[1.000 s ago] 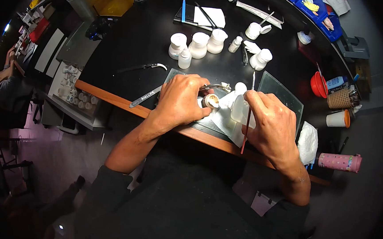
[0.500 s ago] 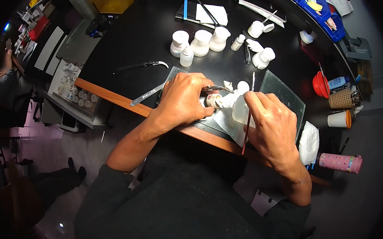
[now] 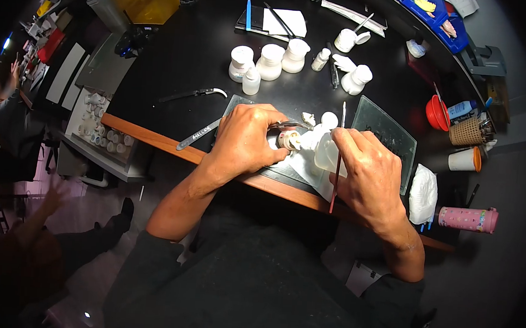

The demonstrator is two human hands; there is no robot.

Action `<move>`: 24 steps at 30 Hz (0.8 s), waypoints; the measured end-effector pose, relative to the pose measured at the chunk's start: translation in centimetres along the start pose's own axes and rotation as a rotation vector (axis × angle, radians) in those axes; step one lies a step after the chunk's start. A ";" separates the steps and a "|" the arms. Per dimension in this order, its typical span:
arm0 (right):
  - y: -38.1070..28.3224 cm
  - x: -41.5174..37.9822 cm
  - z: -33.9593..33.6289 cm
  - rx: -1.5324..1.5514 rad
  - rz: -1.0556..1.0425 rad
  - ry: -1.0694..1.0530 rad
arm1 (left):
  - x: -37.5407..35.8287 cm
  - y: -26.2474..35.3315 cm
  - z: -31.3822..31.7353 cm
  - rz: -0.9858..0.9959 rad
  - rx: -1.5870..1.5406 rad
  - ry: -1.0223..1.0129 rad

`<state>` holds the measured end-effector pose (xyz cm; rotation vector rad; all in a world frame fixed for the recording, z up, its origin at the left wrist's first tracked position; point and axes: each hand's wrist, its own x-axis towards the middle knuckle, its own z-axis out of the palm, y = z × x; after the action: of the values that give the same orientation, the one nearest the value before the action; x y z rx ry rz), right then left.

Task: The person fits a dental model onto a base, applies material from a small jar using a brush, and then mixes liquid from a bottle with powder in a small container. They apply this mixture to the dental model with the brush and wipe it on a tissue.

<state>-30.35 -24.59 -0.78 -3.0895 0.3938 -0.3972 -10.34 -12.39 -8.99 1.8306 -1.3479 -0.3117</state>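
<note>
My left hand (image 3: 245,135) is closed around a slim metal tool (image 3: 285,124), which looks like tweezers. Its tip points right, over a small whitish dental model (image 3: 288,140) at my left fingertips. In my right hand (image 3: 372,174) are a translucent plastic bottle (image 3: 324,154), tilted toward the model, and a thin brush (image 3: 338,163) with a dark red handle, held upright. A round white cap (image 3: 329,120) and a small pale piece (image 3: 307,119) lie just beyond. White tissue (image 3: 302,167) is spread under the work, at the table's front edge.
Several white bottles (image 3: 271,62) stand behind my hands. A glass plate (image 3: 386,142) lies to the right, and a metal spatula (image 3: 199,134) and curved-tip tweezers (image 3: 193,94) to the left. Farther right are a red bowl (image 3: 437,113) and a pink flask (image 3: 468,219). Another person (image 3: 32,239) sits at lower left.
The view has shifted slightly, moving the table things a little left and up. Both hands keep their holds. At lower left, the other person's raised hand and foot have come further into view.
</note>
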 end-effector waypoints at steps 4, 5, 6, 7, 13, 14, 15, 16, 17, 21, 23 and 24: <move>0.2 -0.3 0.0 0.066 0.024 -0.008 | -0.1 0.1 -0.1 -0.027 -0.008 -0.012; 0.2 -0.4 0.0 0.085 0.033 -0.010 | -0.1 0.0 -0.1 -0.037 -0.007 -0.015; 0.4 -0.5 -0.1 0.122 0.054 0.001 | -0.2 0.0 -0.1 -0.047 -0.005 -0.018; 0.6 -0.6 -0.1 0.159 0.074 0.012 | -0.2 0.0 -0.2 -0.063 -0.007 -0.032; 2.3 -1.9 0.8 0.468 0.174 0.188 | -0.4 0.2 -1.5 -0.077 -0.040 -0.059; 2.4 -2.2 1.0 0.508 0.195 0.219 | -0.4 0.3 -2.2 -0.091 -0.056 -0.066; 2.3 -2.6 1.0 0.549 0.218 0.251 | -0.4 0.3 -2.8 -0.105 -0.071 -0.076; 2.2 -3.0 0.7 0.610 0.265 0.248 | -0.4 0.2 -3.2 -0.148 -0.106 -0.086; 2.1 -3.3 0.8 0.669 0.279 0.281 | -0.3 -0.2 -3.4 -0.138 -0.085 -0.077; 2.0 -4.4 2.2 0.901 0.327 0.389 | 0.2 -1.4 -3.1 -0.132 -0.011 -0.068; 1.3 -4.7 2.4 0.994 0.361 0.427 | 0.5 -1.4 -3.1 -0.140 0.028 -0.066; 1.1 -4.8 2.6 0.996 0.363 0.419 | 0.5 -1.1 -3.3 -0.170 -0.019 -0.041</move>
<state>-34.49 -24.54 -4.49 -1.9222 0.5292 -0.8874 -7.28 -11.22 -7.57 1.9363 -1.2145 -0.4516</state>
